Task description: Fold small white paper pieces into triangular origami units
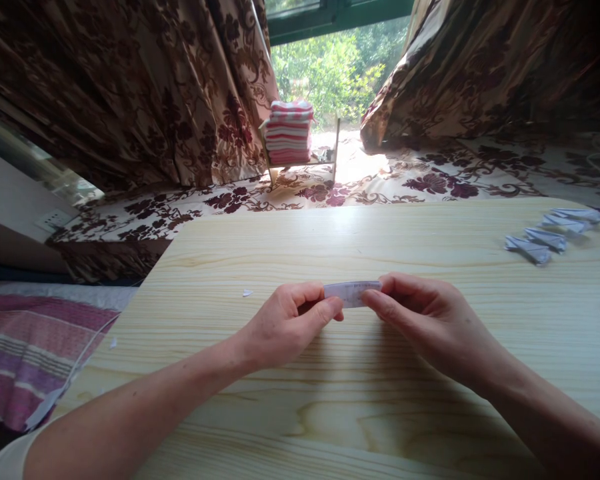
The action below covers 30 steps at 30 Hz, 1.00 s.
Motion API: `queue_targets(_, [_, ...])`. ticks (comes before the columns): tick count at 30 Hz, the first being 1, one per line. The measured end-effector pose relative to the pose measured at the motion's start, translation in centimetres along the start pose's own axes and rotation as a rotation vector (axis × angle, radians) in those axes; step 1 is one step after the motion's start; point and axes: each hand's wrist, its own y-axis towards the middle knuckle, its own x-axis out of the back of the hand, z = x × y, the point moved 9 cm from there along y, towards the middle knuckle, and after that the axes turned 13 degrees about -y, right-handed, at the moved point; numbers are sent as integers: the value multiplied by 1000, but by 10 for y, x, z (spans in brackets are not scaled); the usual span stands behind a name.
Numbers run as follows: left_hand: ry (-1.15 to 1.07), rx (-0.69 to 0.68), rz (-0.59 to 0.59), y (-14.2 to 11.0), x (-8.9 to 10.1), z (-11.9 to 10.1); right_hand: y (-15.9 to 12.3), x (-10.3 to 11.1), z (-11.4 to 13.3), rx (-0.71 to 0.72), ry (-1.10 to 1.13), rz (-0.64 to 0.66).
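Between my two hands is a narrow folded strip of paper [351,292], pale with faint print on it, held level just above the wooden table [220,253]. My left hand [300,317] pinches its left end between thumb and forefinger. On the other end, my right hand [415,303] grips the strip with its thumb on the near face and fingers behind. The thumbs and fingers cover both ends of the paper.
Several folded paper pieces [527,249] lie in a group at the table's far right. Small paper scraps [247,293] lie at the left. Beyond the table, a stack of red-and-white cloths [290,133] sits on a small rack before the window, between patterned curtains [180,87].
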Motion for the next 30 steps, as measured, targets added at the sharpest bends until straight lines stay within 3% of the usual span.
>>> queue_targets(9, [-68,-2,33,0,-1,3,1,4,-4,-30,7,-11])
queue_targets(17, [-9,-26,-16,0,2,1,0,0,0,0,1,-7])
queue_targets(26, [-189,0,-51,5,6,5,-1,4,5,32,-11,-50])
queue_targets(30, [-167,12,-25,4,5,5,0,5,4,19,-9,-51])
